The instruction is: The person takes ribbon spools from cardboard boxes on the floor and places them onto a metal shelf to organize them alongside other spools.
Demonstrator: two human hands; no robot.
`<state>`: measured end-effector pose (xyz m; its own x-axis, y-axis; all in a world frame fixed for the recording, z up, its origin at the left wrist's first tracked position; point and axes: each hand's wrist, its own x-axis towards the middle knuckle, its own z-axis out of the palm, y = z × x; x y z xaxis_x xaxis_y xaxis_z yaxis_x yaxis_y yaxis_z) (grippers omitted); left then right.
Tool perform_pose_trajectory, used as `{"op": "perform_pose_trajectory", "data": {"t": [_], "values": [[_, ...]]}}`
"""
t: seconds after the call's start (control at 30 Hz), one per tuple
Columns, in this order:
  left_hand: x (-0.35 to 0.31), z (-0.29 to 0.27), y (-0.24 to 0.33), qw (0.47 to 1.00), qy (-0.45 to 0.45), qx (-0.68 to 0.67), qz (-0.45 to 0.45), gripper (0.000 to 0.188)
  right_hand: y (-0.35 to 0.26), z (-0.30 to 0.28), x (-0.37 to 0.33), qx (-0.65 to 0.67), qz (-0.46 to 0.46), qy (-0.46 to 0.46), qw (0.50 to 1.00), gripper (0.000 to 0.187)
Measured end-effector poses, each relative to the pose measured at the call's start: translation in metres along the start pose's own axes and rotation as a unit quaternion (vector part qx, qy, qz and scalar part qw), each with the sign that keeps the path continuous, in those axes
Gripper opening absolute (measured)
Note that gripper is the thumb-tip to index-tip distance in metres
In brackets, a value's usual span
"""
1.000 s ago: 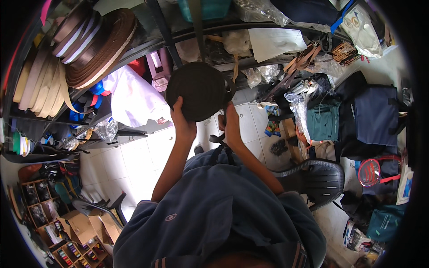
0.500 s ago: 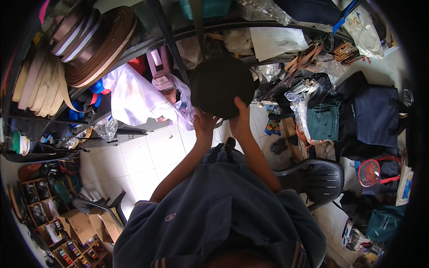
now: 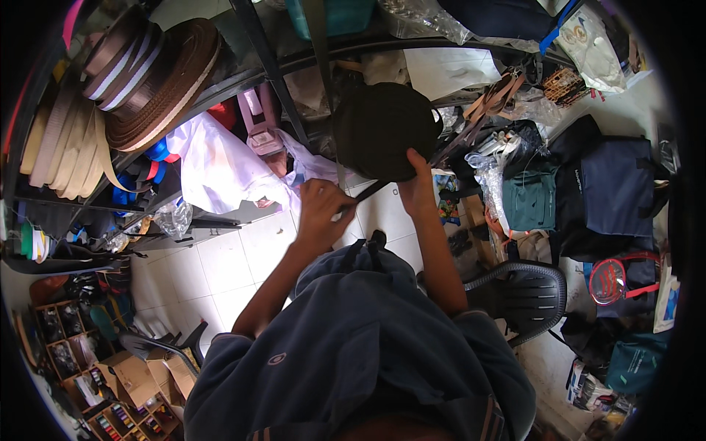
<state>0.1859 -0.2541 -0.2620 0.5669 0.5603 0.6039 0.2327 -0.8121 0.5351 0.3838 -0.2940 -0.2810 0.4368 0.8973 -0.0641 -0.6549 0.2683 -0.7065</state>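
A large dark roll of webbing (image 3: pixel 382 132) is held up in front of me, close to the shelf. My right hand (image 3: pixel 417 184) grips its lower right edge, thumb lying across the face. From the bottom of the roll a narrow dark strap end (image 3: pixel 371 191) runs down to the left. My left hand (image 3: pixel 324 213) is closed on that strap, its fingers curled, a short way left of the roll.
A metal shelf (image 3: pixel 290 62) spans the far side, with brown and beige webbing rolls (image 3: pixel 165 88) at left. White cloth (image 3: pixel 220 165) hangs below it. Bags (image 3: pixel 616 187) line the right. A black chair (image 3: pixel 526 298) stands near my right elbow; cardboard boxes (image 3: pixel 132 375) sit lower left.
My left hand has come off the roll and moved left and down, drawing out the strap end. The roll has shifted slightly right in my right hand.
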Motion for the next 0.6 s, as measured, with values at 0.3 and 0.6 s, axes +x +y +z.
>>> {"op": "perform_pose_trajectory", "data": {"t": [0.3, 0.6], "values": [[0.048, -0.067, -0.021, 0.996, -0.086, -0.004, 0.027, 0.018, -0.01, -0.03, -0.009, -0.042, 0.142, -0.043, 0.988, 0.067], [0.044, -0.058, -0.028, 0.993, -0.015, -0.108, -0.052, 0.052, -0.009, -0.037, -0.02, -0.004, 0.244, -0.042, 0.969, 0.064]]}}
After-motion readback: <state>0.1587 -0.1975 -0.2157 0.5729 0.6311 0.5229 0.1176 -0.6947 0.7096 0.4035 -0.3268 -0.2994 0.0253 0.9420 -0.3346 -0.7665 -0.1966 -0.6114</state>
